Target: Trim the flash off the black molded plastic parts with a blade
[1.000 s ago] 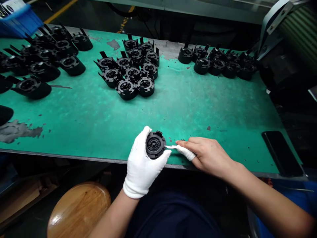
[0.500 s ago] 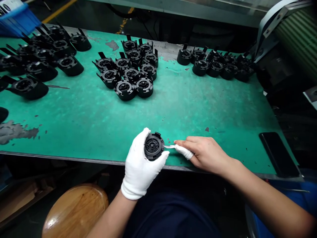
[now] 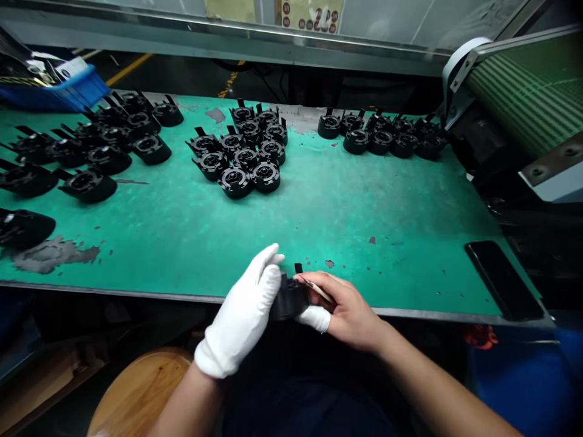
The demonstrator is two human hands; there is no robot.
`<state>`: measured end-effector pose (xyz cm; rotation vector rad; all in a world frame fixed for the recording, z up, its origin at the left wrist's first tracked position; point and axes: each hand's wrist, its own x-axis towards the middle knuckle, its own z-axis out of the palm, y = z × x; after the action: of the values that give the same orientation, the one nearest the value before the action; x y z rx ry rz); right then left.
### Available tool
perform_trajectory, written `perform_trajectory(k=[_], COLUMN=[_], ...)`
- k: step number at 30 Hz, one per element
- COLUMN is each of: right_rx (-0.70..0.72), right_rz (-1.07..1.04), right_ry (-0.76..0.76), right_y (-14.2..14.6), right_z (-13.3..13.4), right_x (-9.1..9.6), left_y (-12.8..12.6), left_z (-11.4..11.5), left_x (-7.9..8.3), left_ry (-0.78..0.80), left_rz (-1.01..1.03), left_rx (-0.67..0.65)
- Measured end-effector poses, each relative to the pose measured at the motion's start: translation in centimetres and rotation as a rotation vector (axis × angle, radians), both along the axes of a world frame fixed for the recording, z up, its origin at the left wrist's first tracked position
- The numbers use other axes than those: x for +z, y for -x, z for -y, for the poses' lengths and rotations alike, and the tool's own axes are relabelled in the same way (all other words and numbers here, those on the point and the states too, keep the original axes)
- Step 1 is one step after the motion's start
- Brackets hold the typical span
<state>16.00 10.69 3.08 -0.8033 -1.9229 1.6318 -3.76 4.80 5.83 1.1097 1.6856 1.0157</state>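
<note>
A round black plastic housing (image 3: 290,298) is held between my two hands at the front edge of the table, tilted so its side faces up. My left hand (image 3: 248,306), in a white glove, presses its closed fingers against the housing's left side. My right hand (image 3: 344,306) is bare except for a white wrap on the thumb. It is closed around a slim craft knife (image 3: 320,292), and its thumb and fingertips also grip the right side of the housing. The housing's top face is mostly hidden and blurred.
Several similar black housings (image 3: 234,182) stand grouped at the middle back, left and right back of the green table (image 3: 182,243). A phone (image 3: 503,279) lies at the right edge. A green conveyor belt (image 3: 532,85) is at back right, a blue bin (image 3: 59,91) at back left, a wooden stool (image 3: 141,394) below.
The housing has turned from showing its round face to tilted on its side. My right hand has moved left with the knife to grip the housing. The view has tipped up.
</note>
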Motion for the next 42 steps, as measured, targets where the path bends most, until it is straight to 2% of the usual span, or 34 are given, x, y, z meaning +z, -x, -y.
perform_trajectory(k=[2,4,7,9,11,14,18,23,29,36,42], right_rx=[-0.178,-0.310,-0.354,-0.346,-0.336,-0.304,-0.256,-0.281,-0.268,-0.213,-0.255], right_rz=[-0.079,-0.119,-0.115,-0.081,-0.036,0.028,0.022,-0.034,-0.030,-0.023,-0.033], right_ry=[0.240,0.469,0.627,0.621,0.576,0.541,0.551,0.581,0.638,0.623,0.645], right_y=[0.8,1.5,1.6,0.8,-0.4,-2.1,-2.1,-1.1,-1.3,-1.2,-0.7], right_z=[2.1,4.1,6.6,7.5,7.9,7.6,6.8,6.9,6.8,5.6,5.7], right_x=[-0.3,-0.6,-1.3,-1.9,-2.4,-3.1,-3.7,-4.5,-5.1,-4.8,-4.7], left_y=[-0.6,-1.4,-2.2,-2.2,-2.0,-2.1,-2.7,-3.0,-3.2,-3.2,-3.2], left_z=[1.6,3.0,3.8,3.6,3.1,2.8,3.1,3.3,3.3,3.6,3.5], left_x=[0.5,0.1,-1.7,-3.1,-4.2,-5.0,-5.2,-5.4,-5.3,-5.7,-5.9], left_ry=[-0.049,-0.141,-0.242,-0.279,-0.315,-0.354,-0.376,-0.376,-0.354,-0.370,-0.401], left_rz=[-0.017,-0.119,-0.308,-0.452,-0.591,-0.672,-0.674,-0.645,-0.627,-0.621,-0.647], left_rx=[-0.005,0.050,0.142,0.115,0.026,-0.032,-0.002,0.012,0.032,0.048,0.059])
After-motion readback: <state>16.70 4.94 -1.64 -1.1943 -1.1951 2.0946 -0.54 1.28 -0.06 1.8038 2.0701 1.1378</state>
